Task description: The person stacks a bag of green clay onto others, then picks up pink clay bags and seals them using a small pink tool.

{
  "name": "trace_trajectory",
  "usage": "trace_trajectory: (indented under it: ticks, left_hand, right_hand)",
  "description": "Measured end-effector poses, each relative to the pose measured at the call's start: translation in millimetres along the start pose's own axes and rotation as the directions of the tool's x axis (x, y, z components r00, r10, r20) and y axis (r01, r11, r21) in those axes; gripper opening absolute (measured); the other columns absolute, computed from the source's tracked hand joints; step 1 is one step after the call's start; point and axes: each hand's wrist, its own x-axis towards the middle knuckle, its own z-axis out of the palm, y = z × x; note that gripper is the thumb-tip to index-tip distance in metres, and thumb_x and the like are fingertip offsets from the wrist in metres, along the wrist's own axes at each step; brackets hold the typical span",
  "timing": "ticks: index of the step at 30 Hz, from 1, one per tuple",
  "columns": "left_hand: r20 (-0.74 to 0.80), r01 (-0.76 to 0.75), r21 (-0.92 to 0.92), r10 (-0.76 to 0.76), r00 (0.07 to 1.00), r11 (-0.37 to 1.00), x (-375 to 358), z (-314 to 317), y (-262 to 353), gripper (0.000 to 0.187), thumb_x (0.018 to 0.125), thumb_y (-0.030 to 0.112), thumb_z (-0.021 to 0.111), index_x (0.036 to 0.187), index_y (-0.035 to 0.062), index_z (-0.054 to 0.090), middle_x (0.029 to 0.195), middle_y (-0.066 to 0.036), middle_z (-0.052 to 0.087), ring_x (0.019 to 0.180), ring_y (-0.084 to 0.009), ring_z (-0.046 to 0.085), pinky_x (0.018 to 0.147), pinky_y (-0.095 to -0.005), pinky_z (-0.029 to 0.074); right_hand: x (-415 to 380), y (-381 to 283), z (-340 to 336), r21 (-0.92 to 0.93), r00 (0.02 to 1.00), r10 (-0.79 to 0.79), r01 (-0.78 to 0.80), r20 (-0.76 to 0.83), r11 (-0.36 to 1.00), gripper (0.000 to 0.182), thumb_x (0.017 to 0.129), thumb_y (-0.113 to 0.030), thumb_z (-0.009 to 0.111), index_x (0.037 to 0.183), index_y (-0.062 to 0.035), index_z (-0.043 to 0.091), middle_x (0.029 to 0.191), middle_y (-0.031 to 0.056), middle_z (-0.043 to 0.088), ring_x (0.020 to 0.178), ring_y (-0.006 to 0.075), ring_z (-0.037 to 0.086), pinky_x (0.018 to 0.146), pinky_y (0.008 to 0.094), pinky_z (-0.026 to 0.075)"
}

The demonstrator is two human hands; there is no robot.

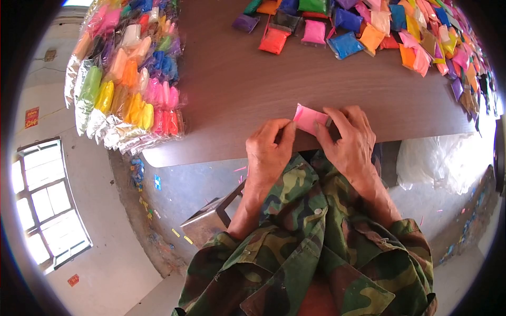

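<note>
A small pink packet (310,119) is held between both hands, just above the front edge of the brown table (226,89). My left hand (270,145) pinches its left corner between thumb and forefinger. On the packet's right side, my right hand (349,136) grips it with the thumb on its face and the fingers at its upper right edge. The fingers of both hands are curled, and the packet's underside is hidden.
Bundled clear bags of colourful packets (126,79) are stacked at the table's left. Loose coloured packets (371,31) lie piled along the back and right. A metal-edged stool (205,224) stands below at left, and a clear plastic bag (440,160) hangs at right.
</note>
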Motion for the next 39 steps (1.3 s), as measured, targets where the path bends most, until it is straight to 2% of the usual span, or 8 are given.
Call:
trace_trajectory:
  ticks: [5, 18, 21, 24, 27, 33, 36, 39]
  left_hand:
    - [0.052, 0.013, 0.048, -0.016, 0.999, 0.999, 4, 10, 3, 0.008, 0.093, 0.006, 0.08, 0.095, -0.0002, 0.075, 0.079, -0.011, 0.073, 0.065, -0.0133, 0.067, 0.06, -0.0296, 0.053]
    - [0.137, 0.085, 0.134, -0.104, 0.985, 0.987, 29, 0, -7, 0.011, 0.095, 0.009, 0.077, 0.092, -0.0012, 0.075, 0.073, -0.011, 0.074, 0.062, -0.0125, 0.067, 0.057, -0.0307, 0.052]
    - [0.098, 0.082, 0.183, -0.101, 0.99, 0.98, 31, 1, -10, 0.011, 0.093, 0.011, 0.077, 0.088, 0.0029, 0.072, 0.072, -0.015, 0.07, 0.062, -0.0301, 0.068, 0.059, -0.0392, 0.053]
    - [0.112, 0.019, 0.135, -0.034, 0.993, 0.991, 32, -1, 1, 0.011, 0.094, 0.009, 0.078, 0.092, -0.001, 0.075, 0.074, -0.011, 0.073, 0.063, -0.0126, 0.067, 0.058, -0.0301, 0.051]
    - [0.153, -0.041, 0.098, 0.026, 0.988, 0.994, 30, 8, 11, 0.011, 0.094, 0.01, 0.079, 0.092, 0.0, 0.074, 0.075, -0.012, 0.072, 0.064, -0.0153, 0.069, 0.058, -0.031, 0.052]
    - [0.223, -0.125, 0.291, 0.06, 0.973, 0.949, 42, 1, 8, 0.011, 0.093, 0.011, 0.079, 0.091, 0.0013, 0.074, 0.075, -0.013, 0.072, 0.065, -0.0204, 0.071, 0.058, -0.0331, 0.052]
    - [0.187, -0.121, 0.35, 0.057, 0.981, 0.929, 50, -1, -1, 0.01, 0.094, 0.011, 0.078, 0.091, 0.0018, 0.074, 0.075, -0.011, 0.072, 0.063, -0.018, 0.069, 0.058, -0.0323, 0.051]
    - [0.158, 0.019, 0.203, -0.052, 0.986, 0.979, 47, -6, 1, 0.011, 0.094, 0.012, 0.079, 0.092, 0.0016, 0.074, 0.074, -0.01, 0.072, 0.062, -0.015, 0.066, 0.058, -0.031, 0.051]
  right_hand:
    - [-2, 6, 17, 0.065, 0.947, -0.279, 0.292, -0.159, 0.954, 0.034, 0.074, -0.013, 0.088, 0.105, -0.0137, 0.075, 0.118, 0.0059, 0.064, 0.105, 0.0284, 0.066, 0.085, 0.0419, 0.055]
    - [-6, 15, 32, 0.065, 0.948, -0.297, 0.305, -0.117, 0.95, 0.031, 0.076, -0.016, 0.089, 0.104, -0.0165, 0.077, 0.117, 0.0013, 0.065, 0.101, 0.0251, 0.067, 0.08, 0.0381, 0.055]
    - [-6, 15, 31, 0.08, 0.949, -0.29, 0.301, -0.12, 0.95, 0.031, 0.075, -0.016, 0.088, 0.104, -0.0169, 0.077, 0.115, 0.0016, 0.065, 0.1, 0.025, 0.067, 0.08, 0.0378, 0.055]
    - [-8, 16, 29, 0.078, 0.951, -0.286, 0.296, -0.116, 0.952, 0.032, 0.075, -0.016, 0.088, 0.104, -0.0171, 0.077, 0.114, 0.0018, 0.065, 0.099, 0.0251, 0.067, 0.08, 0.0375, 0.054]
    - [-6, 14, 28, 0.074, 0.947, -0.296, 0.307, -0.125, 0.949, 0.032, 0.074, -0.015, 0.088, 0.103, -0.0173, 0.077, 0.114, 0.0016, 0.065, 0.098, 0.0243, 0.067, 0.079, 0.0371, 0.054]
    - [-6, 13, 30, 0.084, 0.948, -0.284, 0.297, -0.143, 0.951, 0.032, 0.072, -0.016, 0.089, 0.102, -0.0181, 0.076, 0.11, -0.0008, 0.065, 0.094, 0.0208, 0.066, 0.077, 0.0354, 0.053]
    - [-6, 12, 30, 0.083, 0.95, -0.28, 0.293, -0.136, 0.953, 0.033, 0.072, -0.016, 0.089, 0.101, -0.0184, 0.075, 0.108, -0.0016, 0.064, 0.092, 0.0201, 0.066, 0.076, 0.0347, 0.053]
    - [-7, 13, 29, 0.088, 0.954, -0.269, 0.282, -0.133, 0.955, 0.034, 0.07, -0.015, 0.09, 0.101, -0.0173, 0.076, 0.108, -0.0006, 0.065, 0.091, 0.0214, 0.066, 0.076, 0.0353, 0.054]
